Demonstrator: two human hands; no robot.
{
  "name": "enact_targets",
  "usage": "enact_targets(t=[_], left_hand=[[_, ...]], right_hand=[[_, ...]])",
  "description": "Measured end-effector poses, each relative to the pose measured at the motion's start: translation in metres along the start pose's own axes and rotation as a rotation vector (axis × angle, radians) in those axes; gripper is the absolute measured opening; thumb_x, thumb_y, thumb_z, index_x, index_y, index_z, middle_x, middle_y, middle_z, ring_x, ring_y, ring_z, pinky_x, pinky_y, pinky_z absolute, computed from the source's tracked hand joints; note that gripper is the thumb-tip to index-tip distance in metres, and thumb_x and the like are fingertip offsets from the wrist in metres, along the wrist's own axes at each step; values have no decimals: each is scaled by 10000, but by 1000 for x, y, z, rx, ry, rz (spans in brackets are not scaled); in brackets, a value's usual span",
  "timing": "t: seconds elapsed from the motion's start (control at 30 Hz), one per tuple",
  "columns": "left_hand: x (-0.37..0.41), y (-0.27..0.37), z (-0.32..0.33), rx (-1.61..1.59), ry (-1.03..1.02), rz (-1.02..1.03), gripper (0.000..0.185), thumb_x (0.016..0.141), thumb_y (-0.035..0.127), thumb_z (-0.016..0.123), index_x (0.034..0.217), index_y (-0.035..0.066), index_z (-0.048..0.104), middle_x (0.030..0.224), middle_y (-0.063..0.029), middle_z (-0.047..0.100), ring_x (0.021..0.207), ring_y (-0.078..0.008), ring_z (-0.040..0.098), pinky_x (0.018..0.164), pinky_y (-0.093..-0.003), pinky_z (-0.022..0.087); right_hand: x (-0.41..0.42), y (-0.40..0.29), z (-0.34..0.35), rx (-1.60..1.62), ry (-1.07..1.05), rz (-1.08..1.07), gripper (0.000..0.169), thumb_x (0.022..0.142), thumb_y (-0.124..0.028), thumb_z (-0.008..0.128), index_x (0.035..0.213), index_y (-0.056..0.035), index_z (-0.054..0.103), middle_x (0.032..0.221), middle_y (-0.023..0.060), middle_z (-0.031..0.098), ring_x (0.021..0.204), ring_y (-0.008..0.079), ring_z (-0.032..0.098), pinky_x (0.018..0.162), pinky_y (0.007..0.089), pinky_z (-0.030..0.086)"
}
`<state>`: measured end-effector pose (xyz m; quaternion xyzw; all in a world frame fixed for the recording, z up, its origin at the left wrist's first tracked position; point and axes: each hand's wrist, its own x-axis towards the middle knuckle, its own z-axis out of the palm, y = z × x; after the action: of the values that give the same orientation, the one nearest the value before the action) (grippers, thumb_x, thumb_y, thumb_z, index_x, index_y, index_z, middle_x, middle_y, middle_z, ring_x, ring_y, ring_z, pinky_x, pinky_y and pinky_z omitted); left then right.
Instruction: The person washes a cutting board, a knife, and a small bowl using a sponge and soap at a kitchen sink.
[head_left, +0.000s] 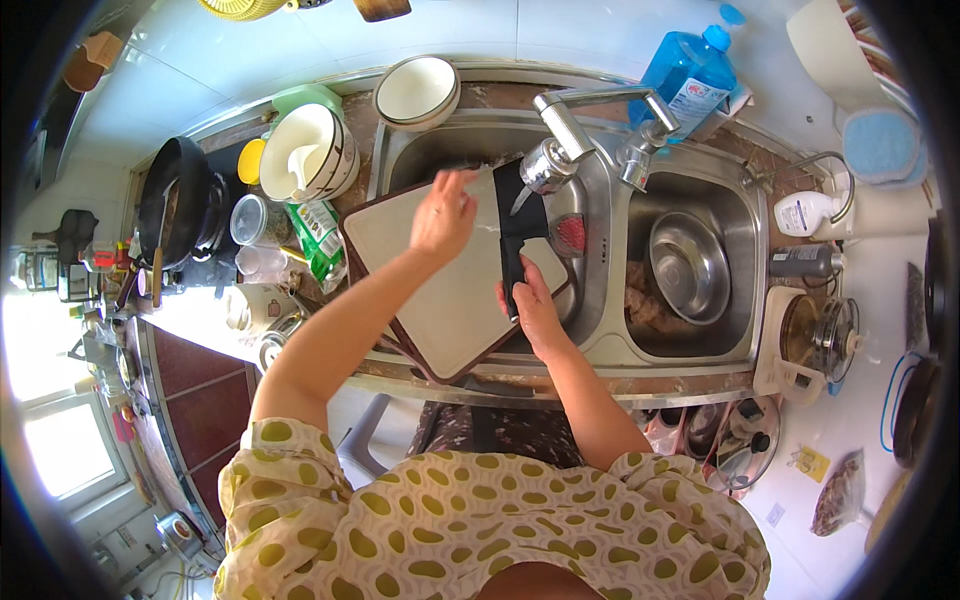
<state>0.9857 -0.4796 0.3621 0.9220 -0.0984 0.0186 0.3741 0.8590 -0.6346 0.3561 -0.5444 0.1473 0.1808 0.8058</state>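
My right hand (534, 304) grips the black handle of a kitchen cleaver (525, 217) with a dark, broad blade. The blade points away from me, below the chrome faucet head (550, 166), and a thin stream of water falls onto it. Just left of the blade, my left hand (446, 216) hovers over a cutting board, slightly blurred and holding nothing. That beige cutting board (442, 300) with a dark brown rim lies slanted across the left sink basin (596, 300). A red-and-clear object (568, 234) sits in this basin beside the blade.
The right basin (637, 199) holds a steel bowl (686, 266) and pinkish-brown lumps (651, 300). Stacked bowls (311, 154) and a green packet (319, 236) stand left. Behind the sink are more bowls (417, 90) and a blue detergent bottle (686, 79). Glass lids (814, 330) lie right.
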Motion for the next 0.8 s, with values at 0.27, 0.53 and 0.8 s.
enact_targets(t=[0.27, 0.53, 0.8], left_hand=[[-3, 27, 60, -1187, -211, -1047, 611, 954, 556, 345, 1180, 8, 493, 1137, -139, 572, 1028, -283, 576, 920, -445, 431], [-9, 20, 55, -2018, -108, -1068, 615, 951, 583, 291, 1183, 58, 510, 1165, -165, 566, 1066, -330, 549, 931, -482, 429], [-14, 12, 60, -1659, -215, -990, 246, 917, 316, 595, 1065, 120, 579, 1018, -23, 648, 941, -182, 616, 821, -387, 498]], right_hand=[[-17, -7, -9, -1038, 208, -311, 596, 840, -33, 473, 1414, -48, 315, 878, 163, 537, 743, 327, 538, 704, 392, 456], [-17, -29, -7, -1199, 218, -454, 623, 811, 22, 529, 1404, -47, 350, 998, 214, 428, 844, 376, 522, 741, 435, 449], [-29, -24, -22, -1146, 302, -474, 690, 796, 62, 548, 1427, -71, 303, 1078, 212, 451, 1002, 367, 506, 858, 400, 437]])
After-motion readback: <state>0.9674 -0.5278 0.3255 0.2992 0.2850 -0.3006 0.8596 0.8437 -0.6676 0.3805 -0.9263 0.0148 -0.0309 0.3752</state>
